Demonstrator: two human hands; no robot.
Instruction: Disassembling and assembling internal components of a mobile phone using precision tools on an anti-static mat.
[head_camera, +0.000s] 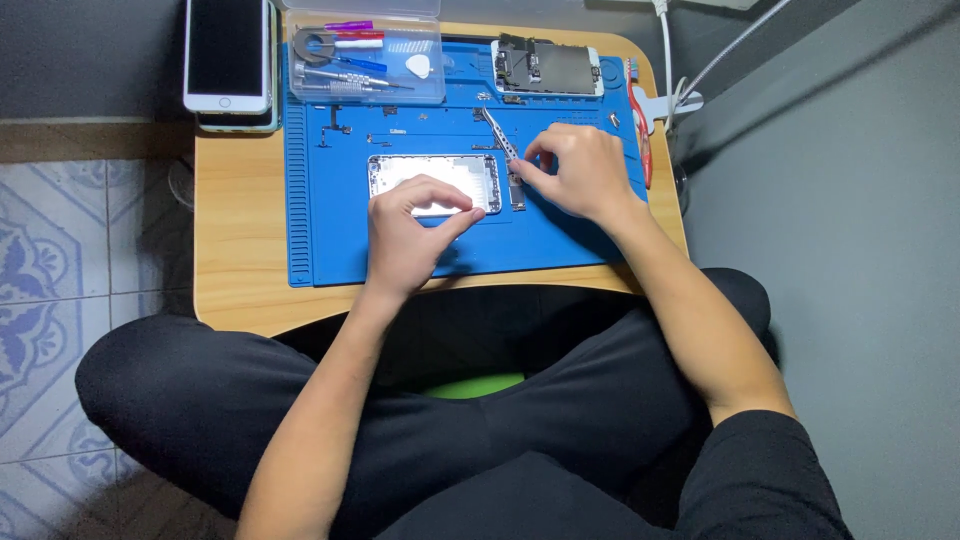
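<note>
An opened silver phone housing (430, 172) lies in the middle of a blue work mat (330, 235). My left hand (408, 235) rests on the housing's near edge and steadies it with thumb and fingertips. My right hand (578, 172) is just right of the housing and grips metal tweezers (498, 135), whose tips point down at a small dark part (516, 190) on the mat beside the housing. A detached phone screen assembly (547, 68) lies at the mat's far right.
A clear plastic box (363, 62) of screwdrivers and picks sits at the mat's far left. Tiny screws and parts (395, 132) are scattered on the mat. A white phone (228, 52) lies at the wooden table's (235, 250) far-left corner. White cables (672, 70) run at right.
</note>
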